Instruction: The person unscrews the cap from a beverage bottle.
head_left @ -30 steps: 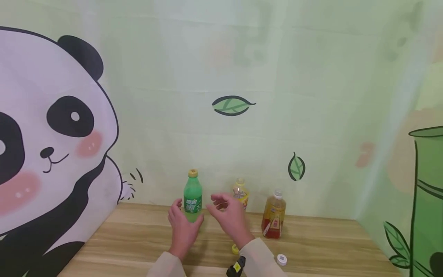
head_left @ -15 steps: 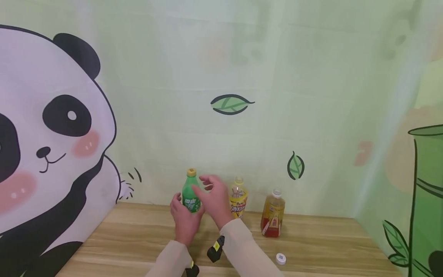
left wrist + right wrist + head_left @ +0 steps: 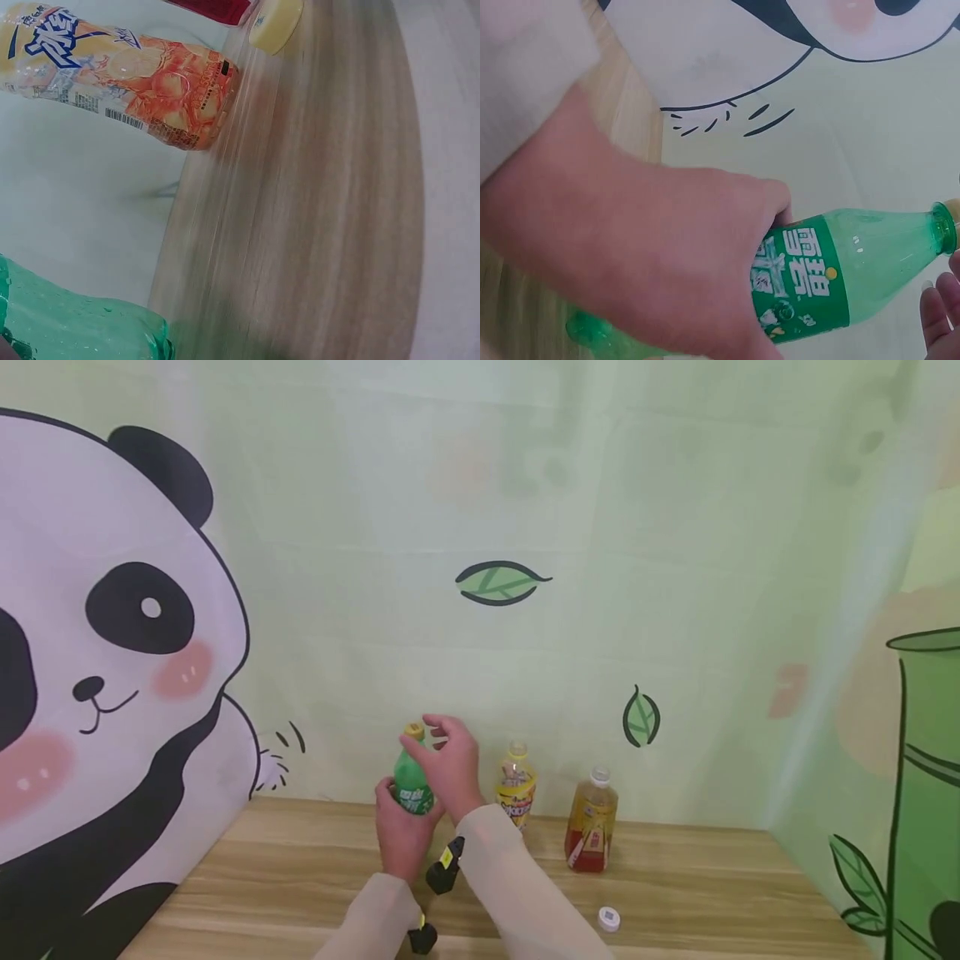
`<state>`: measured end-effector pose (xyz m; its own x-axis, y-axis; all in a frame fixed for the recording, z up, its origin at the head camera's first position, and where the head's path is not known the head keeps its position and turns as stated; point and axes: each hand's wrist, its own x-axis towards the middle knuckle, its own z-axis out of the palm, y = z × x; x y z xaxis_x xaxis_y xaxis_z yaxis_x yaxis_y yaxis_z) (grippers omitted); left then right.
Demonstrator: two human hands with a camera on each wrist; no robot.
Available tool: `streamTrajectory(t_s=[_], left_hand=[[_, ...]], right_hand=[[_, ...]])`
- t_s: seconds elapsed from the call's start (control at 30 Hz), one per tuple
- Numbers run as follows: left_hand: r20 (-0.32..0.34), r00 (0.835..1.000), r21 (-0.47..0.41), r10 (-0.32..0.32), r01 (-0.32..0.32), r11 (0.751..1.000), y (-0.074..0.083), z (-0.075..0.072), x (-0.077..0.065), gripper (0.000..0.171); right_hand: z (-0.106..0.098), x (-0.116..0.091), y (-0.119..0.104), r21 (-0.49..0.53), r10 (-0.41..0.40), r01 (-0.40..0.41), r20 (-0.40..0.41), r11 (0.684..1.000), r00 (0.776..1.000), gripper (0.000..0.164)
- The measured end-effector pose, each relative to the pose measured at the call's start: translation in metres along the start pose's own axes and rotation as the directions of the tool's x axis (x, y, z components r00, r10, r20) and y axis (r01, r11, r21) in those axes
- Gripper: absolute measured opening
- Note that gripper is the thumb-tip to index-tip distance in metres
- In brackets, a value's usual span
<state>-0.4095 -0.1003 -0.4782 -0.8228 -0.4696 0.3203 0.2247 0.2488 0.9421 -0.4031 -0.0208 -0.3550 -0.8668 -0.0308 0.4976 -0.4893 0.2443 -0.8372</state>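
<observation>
The green soda bottle (image 3: 412, 781) stands upright toward the back of the counter (image 3: 675, 893), at about eleven o'clock from the person. The left hand (image 3: 400, 827) is wrapped round its lower body and label, gripping it firmly. The right hand (image 3: 448, 766) has its fingertips curled at the yellow cap (image 3: 414, 731); whether they already pinch it is hard to tell from here, since the head view hides the contact and the wrist view catches only fingertips beside the neck. At three o'clock from it stand a yellow drink bottle (image 3: 516, 783) and an amber tea bottle (image 3: 593, 820), both uncapped, with a white cap (image 3: 608, 918) lying loose at the front. To turn the cap well, I would say: keep the bottle braced against the counter, squeeze the thin plastic lightly, and grip the cap squarely from above.
</observation>
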Motion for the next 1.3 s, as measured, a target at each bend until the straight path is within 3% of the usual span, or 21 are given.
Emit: streamTrajectory(t_s=[0.23,0.67,1.3], left_hand=[[0.016,1.000,-0.006,-0.024,0.024,1.000,-0.002,0.000,0.002,0.091],[-0.003,1.000,0.024,-0.005,0.005,1.000,-0.006,0.000,0.005,0.075],[-0.026,1.000,0.080,0.011,-0.009,0.997,-0.010,0.006,0.006,0.071]], right_hand=[[0.005,0.008,-0.005,-0.006,0.048,-0.048,0.019,0.999,0.999,0.043],[0.011,0.015,-0.003,-0.012,0.099,-0.098,0.062,0.995,0.993,0.042],[0.006,0.014,-0.010,0.003,0.168,-0.168,0.044,0.986,0.985,0.032]])
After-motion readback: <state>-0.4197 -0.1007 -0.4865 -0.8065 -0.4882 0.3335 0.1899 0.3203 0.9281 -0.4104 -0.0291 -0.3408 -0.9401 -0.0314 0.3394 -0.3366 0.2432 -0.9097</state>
